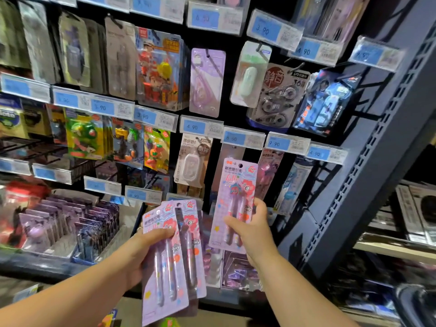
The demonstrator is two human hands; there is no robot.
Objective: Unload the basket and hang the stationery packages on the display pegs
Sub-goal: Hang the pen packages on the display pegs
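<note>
Now | step: hang | right hand point(253, 224) pinches one lilac carded pen package point(236, 192) upright, thumb in front | left hand point(141, 253) grips fanned matching packages point(175, 265) at 8 o'clock | advice: line round hole point(240, 165), card's 12 o'clock, onto peg (hidden); slide level, then release.

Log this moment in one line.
phase: hanging | right hand: holds pack up, upright | left hand: holds spare packs, fanned

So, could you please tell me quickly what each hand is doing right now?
Left hand: grips a fanned stack of lilac-pink carded pen packages.
Right hand: pinches one lilac-pink carded pen package, held upright.
</note>
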